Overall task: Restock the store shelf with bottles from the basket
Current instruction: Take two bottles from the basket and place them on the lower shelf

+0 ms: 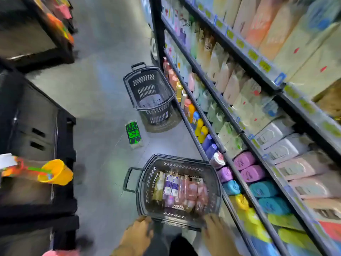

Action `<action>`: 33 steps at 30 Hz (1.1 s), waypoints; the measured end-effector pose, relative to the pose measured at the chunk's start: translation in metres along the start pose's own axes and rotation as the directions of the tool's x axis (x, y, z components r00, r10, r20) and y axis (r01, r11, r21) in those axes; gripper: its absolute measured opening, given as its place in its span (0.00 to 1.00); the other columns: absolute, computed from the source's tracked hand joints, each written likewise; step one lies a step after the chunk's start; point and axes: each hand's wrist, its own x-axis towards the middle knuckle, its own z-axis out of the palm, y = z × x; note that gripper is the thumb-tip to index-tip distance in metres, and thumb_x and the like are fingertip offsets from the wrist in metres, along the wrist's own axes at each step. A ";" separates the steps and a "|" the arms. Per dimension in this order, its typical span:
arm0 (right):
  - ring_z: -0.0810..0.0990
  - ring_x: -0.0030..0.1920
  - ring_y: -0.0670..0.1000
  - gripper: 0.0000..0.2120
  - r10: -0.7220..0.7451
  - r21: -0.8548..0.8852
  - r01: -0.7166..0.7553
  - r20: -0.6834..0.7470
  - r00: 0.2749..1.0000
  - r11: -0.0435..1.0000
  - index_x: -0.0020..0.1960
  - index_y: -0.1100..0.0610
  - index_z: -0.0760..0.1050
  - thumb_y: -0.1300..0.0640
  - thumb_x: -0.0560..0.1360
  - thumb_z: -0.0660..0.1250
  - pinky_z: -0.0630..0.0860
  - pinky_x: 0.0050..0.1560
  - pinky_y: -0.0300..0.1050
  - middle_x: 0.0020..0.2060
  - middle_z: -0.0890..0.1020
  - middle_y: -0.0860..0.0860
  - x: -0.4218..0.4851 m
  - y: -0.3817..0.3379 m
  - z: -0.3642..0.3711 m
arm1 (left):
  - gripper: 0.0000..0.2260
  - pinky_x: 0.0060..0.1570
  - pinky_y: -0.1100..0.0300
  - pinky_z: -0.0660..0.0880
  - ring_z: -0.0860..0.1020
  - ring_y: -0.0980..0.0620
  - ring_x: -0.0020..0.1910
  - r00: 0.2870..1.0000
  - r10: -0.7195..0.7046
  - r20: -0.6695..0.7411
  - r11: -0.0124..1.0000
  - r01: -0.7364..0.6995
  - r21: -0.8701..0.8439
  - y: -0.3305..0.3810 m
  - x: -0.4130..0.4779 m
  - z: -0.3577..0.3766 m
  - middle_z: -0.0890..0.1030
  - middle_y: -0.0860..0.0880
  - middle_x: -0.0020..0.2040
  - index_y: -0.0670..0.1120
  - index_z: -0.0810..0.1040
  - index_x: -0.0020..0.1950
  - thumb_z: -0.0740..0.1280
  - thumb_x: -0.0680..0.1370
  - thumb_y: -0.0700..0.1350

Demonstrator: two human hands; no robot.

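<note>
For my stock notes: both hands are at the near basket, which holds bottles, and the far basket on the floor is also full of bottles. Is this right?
Not quite. In the head view the far basket is empty. The rest holds: the left hand and the right hand are at the near basket, which holds bottles.

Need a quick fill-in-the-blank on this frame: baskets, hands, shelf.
1. The near basket holds ___.
2. The far basket is ___.
3. The left hand and right hand are at the ___ basket's rim.
4. The shelf stands on the person's ___.
Missing: bottles; empty; near; right.
</note>
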 end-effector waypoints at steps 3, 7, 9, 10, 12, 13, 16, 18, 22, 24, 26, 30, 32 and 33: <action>0.85 0.36 0.54 0.20 0.019 0.004 -0.019 0.099 0.995 1.000 0.41 0.49 0.84 0.47 0.49 0.76 0.80 0.32 0.46 0.39 0.80 0.48 0.052 -0.003 0.027 | 0.20 0.68 0.55 0.70 0.72 0.49 0.71 0.993 -0.088 0.074 0.995 0.091 -0.046 -0.015 0.052 0.001 0.71 0.51 0.72 0.56 0.68 0.73 0.60 0.81 0.55; 0.75 0.66 0.56 0.21 0.087 0.099 -0.112 0.232 0.969 0.989 0.70 0.52 0.71 0.51 0.78 0.63 0.75 0.58 0.47 0.64 0.72 0.52 0.116 0.000 0.046 | 0.14 0.61 0.55 0.74 0.77 0.49 0.60 0.977 -0.087 0.193 0.994 0.098 -0.048 -0.032 0.135 0.020 0.77 0.50 0.60 0.55 0.74 0.62 0.62 0.78 0.54; 0.71 0.70 0.56 0.21 0.093 0.169 -0.136 0.239 0.967 0.976 0.72 0.53 0.67 0.51 0.81 0.58 0.72 0.64 0.50 0.66 0.71 0.53 0.151 0.007 0.070 | 0.09 0.58 0.52 0.75 0.78 0.48 0.56 0.969 -0.060 0.241 0.997 0.070 -0.033 -0.033 0.178 0.029 0.76 0.50 0.55 0.53 0.72 0.53 0.61 0.76 0.54; 0.71 0.69 0.55 0.21 0.115 0.172 -0.157 0.235 0.965 0.972 0.73 0.53 0.67 0.50 0.81 0.58 0.72 0.64 0.49 0.67 0.72 0.52 0.170 0.008 0.080 | 0.08 0.58 0.51 0.75 0.77 0.47 0.57 0.966 -0.048 0.253 0.998 0.056 -0.024 -0.031 0.202 0.037 0.75 0.49 0.56 0.52 0.72 0.54 0.61 0.77 0.52; 0.75 0.66 0.55 0.22 0.172 0.232 -0.223 0.222 0.960 0.947 0.72 0.51 0.67 0.50 0.79 0.59 0.74 0.62 0.49 0.67 0.75 0.51 0.207 0.013 0.107 | 0.12 0.60 0.52 0.74 0.76 0.45 0.60 0.975 -0.036 0.219 0.998 0.044 -0.033 -0.027 0.252 0.055 0.73 0.49 0.59 0.50 0.72 0.62 0.61 0.80 0.49; 0.77 0.64 0.55 0.22 0.190 0.249 -0.245 0.225 0.956 0.937 0.72 0.50 0.67 0.50 0.79 0.59 0.74 0.59 0.50 0.65 0.77 0.52 0.226 0.014 0.121 | 0.13 0.58 0.54 0.74 0.75 0.45 0.60 0.981 -0.035 0.189 0.998 0.043 -0.040 -0.025 0.279 0.063 0.73 0.49 0.61 0.50 0.71 0.65 0.62 0.80 0.48; 0.80 0.56 0.57 0.21 0.229 0.276 -0.278 0.197 0.953 0.920 0.72 0.49 0.68 0.52 0.79 0.60 0.76 0.50 0.49 0.58 0.80 0.53 0.275 0.021 0.160 | 0.18 0.54 0.53 0.75 0.77 0.43 0.61 0.996 -0.008 0.092 0.994 0.019 -0.111 -0.022 0.356 0.102 0.75 0.48 0.63 0.50 0.71 0.68 0.63 0.78 0.48; 0.82 0.52 0.55 0.20 0.229 0.297 -0.263 0.144 0.963 0.918 0.71 0.47 0.70 0.53 0.79 0.60 0.76 0.46 0.48 0.55 0.81 0.52 0.303 0.023 0.184 | 0.18 0.57 0.49 0.76 0.77 0.41 0.62 0.997 -0.032 0.069 0.993 0.040 -0.111 -0.021 0.405 0.127 0.76 0.45 0.62 0.48 0.72 0.66 0.64 0.77 0.49; 0.82 0.48 0.57 0.14 0.227 0.286 -0.223 0.019 0.974 0.932 0.62 0.54 0.74 0.54 0.77 0.62 0.78 0.46 0.50 0.49 0.82 0.53 0.351 0.029 0.223 | 0.28 0.68 0.47 0.66 0.68 0.39 0.72 0.996 -0.089 0.003 0.996 0.089 -0.003 -0.015 0.481 0.174 0.69 0.39 0.73 0.41 0.62 0.75 0.65 0.80 0.52; 0.82 0.52 0.58 0.16 0.226 0.251 -0.207 -0.050 0.973 0.946 0.63 0.55 0.75 0.55 0.76 0.64 0.80 0.53 0.54 0.52 0.81 0.54 0.371 0.035 0.239 | 0.32 0.74 0.50 0.60 0.63 0.39 0.75 0.997 -0.006 -0.075 0.989 0.017 0.146 -0.021 0.509 0.201 0.65 0.37 0.75 0.38 0.55 0.79 0.62 0.82 0.53; 0.80 0.56 0.59 0.18 0.226 0.235 -0.201 -0.084 0.970 0.951 0.65 0.57 0.76 0.56 0.76 0.66 0.79 0.56 0.55 0.55 0.81 0.55 0.388 0.042 0.251 | 0.35 0.75 0.49 0.60 0.62 0.38 0.75 0.985 0.051 -0.164 0.961 -0.003 0.278 -0.030 0.528 0.222 0.65 0.35 0.75 0.35 0.51 0.80 0.60 0.81 0.54; 0.74 0.65 0.61 0.20 0.213 0.139 -0.194 -0.138 0.967 0.971 0.64 0.59 0.77 0.52 0.75 0.59 0.76 0.61 0.55 0.62 0.78 0.57 0.412 0.053 0.260 | 0.41 0.70 0.46 0.65 0.69 0.38 0.68 0.952 0.067 -0.297 0.929 0.050 0.367 -0.031 0.538 0.239 0.70 0.34 0.70 0.34 0.52 0.79 0.64 0.79 0.58; 0.69 0.68 0.59 0.20 0.228 0.108 -0.215 -0.132 0.965 0.971 0.62 0.56 0.78 0.50 0.75 0.58 0.72 0.65 0.56 0.66 0.75 0.54 0.423 0.055 0.261 | 0.44 0.70 0.46 0.66 0.70 0.38 0.68 0.948 0.045 -0.316 0.950 0.057 0.307 -0.026 0.539 0.234 0.71 0.34 0.70 0.33 0.50 0.79 0.68 0.77 0.58; 0.68 0.68 0.59 0.17 0.245 0.111 -0.231 -0.136 0.960 0.967 0.60 0.55 0.78 0.50 0.76 0.60 0.70 0.67 0.57 0.68 0.73 0.53 0.429 0.055 0.262 | 0.45 0.70 0.47 0.66 0.70 0.38 0.68 0.946 0.019 -0.323 0.961 0.071 0.266 -0.025 0.539 0.229 0.72 0.34 0.69 0.33 0.51 0.79 0.71 0.76 0.56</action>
